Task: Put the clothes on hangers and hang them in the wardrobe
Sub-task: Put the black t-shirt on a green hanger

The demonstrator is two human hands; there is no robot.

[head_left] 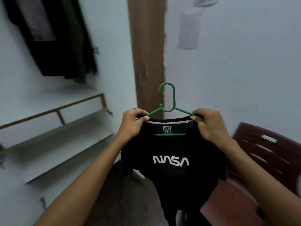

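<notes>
A black T-shirt (171, 176) with white NASA lettering hangs in front of me on a green plastic hanger (167, 98). The hanger's hook sticks up above the collar and its lower bar shows through the neck opening. My left hand (132, 126) pinches the shirt's left shoulder against the hanger arm. My right hand (210, 124) pinches the right shoulder the same way. The open wardrobe (53, 115) is at the left, with dark clothes (53, 38) hanging at its top.
White shelves fill the wardrobe's lower part. A brown wooden door panel (148, 54) stands behind the hanger. A dark red chair (267, 154) is at the right. Pale walls carry some paper sheets (189, 31).
</notes>
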